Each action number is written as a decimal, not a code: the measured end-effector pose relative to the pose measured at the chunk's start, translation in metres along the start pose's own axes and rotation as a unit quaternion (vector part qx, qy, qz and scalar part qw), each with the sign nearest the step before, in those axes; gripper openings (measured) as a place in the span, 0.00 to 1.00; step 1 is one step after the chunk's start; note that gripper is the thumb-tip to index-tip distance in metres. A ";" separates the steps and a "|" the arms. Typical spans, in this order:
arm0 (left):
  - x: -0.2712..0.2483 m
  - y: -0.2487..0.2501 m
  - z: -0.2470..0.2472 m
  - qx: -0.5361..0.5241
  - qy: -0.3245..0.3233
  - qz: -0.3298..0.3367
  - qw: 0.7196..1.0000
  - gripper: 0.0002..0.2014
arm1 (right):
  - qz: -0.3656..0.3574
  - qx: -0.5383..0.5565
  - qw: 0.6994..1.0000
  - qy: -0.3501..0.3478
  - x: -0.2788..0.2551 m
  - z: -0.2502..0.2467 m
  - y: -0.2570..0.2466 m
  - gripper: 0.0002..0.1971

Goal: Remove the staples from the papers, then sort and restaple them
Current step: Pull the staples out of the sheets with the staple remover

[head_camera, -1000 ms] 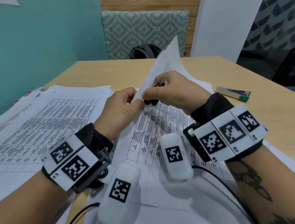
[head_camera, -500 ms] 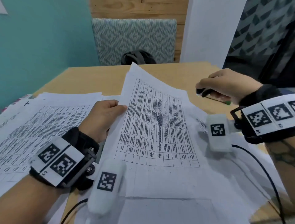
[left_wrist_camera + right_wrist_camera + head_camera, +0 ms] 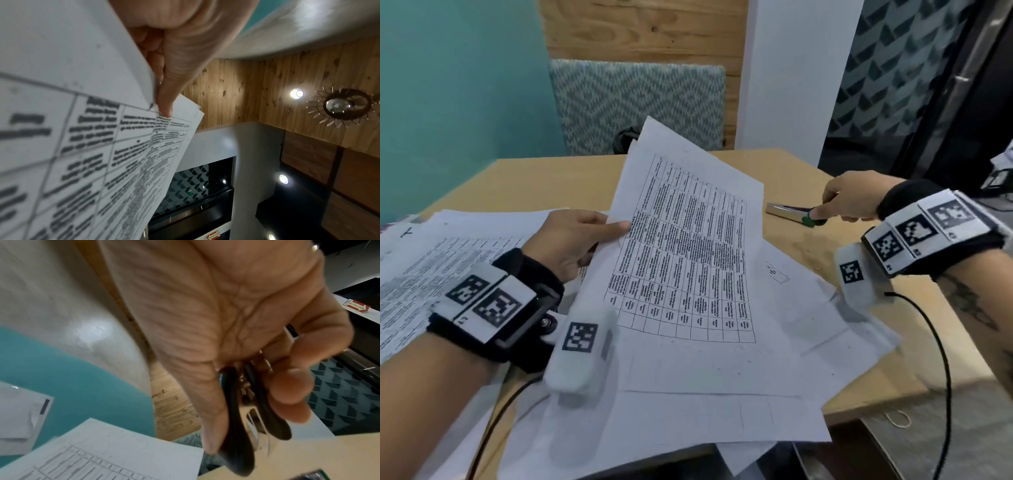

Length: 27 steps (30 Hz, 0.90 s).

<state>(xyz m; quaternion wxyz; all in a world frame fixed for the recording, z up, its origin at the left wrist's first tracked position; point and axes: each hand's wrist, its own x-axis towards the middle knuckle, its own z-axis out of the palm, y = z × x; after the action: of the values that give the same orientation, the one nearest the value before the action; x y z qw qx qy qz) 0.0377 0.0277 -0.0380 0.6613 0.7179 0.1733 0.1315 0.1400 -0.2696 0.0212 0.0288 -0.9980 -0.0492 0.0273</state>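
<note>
My left hand (image 3: 614, 230) pinches the left edge of a set of papers (image 3: 685, 253) printed with a table and holds them tilted up above the desk. In the left wrist view its thumb (image 3: 164, 100) presses on the top sheet (image 3: 82, 146). My right hand (image 3: 825, 210) is at the right, apart from the papers, right over the green end of a silver stapler (image 3: 786, 210) lying on the desk. Thumb and fingers (image 3: 287, 395) grip a black staple remover (image 3: 236, 426), which is mostly hidden in the head view.
More printed sheets (image 3: 431, 274) are spread at the left, and loose sheets (image 3: 808, 308) lie under the held set. The wooden desk (image 3: 876, 342) ends close on the right. A patterned chair back (image 3: 637, 102) stands behind the desk, and a black cable (image 3: 941, 359) hangs from my right wrist.
My right hand left the paper corner and moved right with the staple remover to the stapler. My left hand now holds the papers alone, laid flatter.
</note>
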 end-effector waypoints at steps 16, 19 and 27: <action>-0.021 0.005 -0.103 0.131 0.014 -0.068 0.989 0.06 | -0.138 0.273 0.952 0.001 -0.023 0.000 -0.072 0.19; -0.024 0.004 -0.117 0.104 0.012 -0.072 0.992 0.06 | -0.146 0.383 0.911 -0.042 -0.026 0.006 -0.101 0.19; -0.004 0.013 -0.205 0.229 0.100 -0.151 0.956 0.20 | -0.176 0.445 0.872 -0.102 -0.033 0.013 -0.134 0.18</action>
<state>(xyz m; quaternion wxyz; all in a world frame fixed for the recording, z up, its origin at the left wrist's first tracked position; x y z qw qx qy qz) -0.0502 0.2103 -0.0060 0.4704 0.7988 0.3705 0.0579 0.0938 -0.1388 0.0181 0.4695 -0.8458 -0.2096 0.1421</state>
